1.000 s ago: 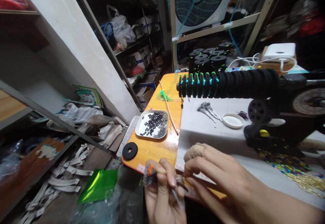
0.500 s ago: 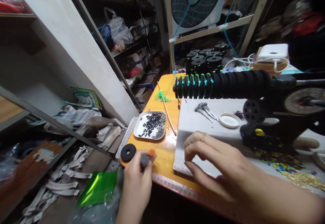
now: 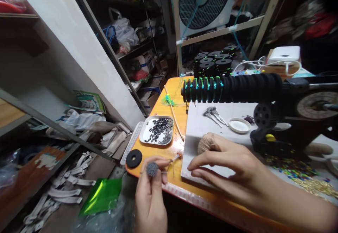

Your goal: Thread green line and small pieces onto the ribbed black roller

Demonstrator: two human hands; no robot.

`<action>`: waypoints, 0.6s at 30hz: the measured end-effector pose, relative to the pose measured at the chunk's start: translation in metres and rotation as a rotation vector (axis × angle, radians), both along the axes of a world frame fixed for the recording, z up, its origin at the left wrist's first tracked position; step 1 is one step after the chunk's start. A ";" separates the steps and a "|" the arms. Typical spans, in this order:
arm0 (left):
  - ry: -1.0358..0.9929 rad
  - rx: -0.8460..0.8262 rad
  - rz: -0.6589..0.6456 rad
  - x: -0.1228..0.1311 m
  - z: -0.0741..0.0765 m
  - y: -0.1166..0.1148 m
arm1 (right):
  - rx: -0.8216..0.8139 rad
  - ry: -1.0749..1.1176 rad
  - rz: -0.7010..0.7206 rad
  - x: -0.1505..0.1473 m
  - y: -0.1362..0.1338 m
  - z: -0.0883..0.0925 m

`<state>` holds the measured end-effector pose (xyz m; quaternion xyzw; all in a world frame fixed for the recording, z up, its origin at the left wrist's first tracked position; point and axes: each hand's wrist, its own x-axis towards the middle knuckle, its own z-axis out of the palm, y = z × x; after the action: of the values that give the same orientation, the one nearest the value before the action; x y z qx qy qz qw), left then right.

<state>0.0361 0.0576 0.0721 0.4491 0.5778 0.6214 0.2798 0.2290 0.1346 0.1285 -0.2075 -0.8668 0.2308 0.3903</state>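
From afar I am gripping a grey bundle (image 3: 152,169) in my left hand (image 3: 151,192) by the near edge of the yellow table (image 3: 158,151), while my right hand (image 3: 232,166) is hovering over the white board (image 3: 194,131), whether pinching anything I cannot tell.

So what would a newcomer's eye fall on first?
Probably the long black ribbed roll, bright green and blue strands on its left end, jutting over the table. Next, the left hand holding a rounded grey bundle at the table's near edge, with the white tray of small black pieces beyond it.
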 end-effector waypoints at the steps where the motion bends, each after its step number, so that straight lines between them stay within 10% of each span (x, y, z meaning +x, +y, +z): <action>1: -0.170 -0.039 -0.075 0.007 -0.001 -0.002 | 0.006 -0.003 -0.003 0.000 -0.001 0.002; 6: -0.607 -0.240 -0.292 0.034 0.000 -0.003 | -0.007 0.083 0.000 -0.002 -0.002 -0.003; 11: -0.559 -0.233 -0.323 0.049 -0.002 -0.001 | -0.078 0.168 0.006 -0.005 -0.002 -0.011; 18: -0.276 -0.224 0.098 0.056 -0.027 -0.013 | -0.128 0.237 -0.038 -0.010 -0.009 -0.012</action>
<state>0.0923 0.0451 0.0456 0.2970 0.6205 0.6219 0.3742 0.2188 0.1253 0.1164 -0.2197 -0.7940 0.3011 0.4802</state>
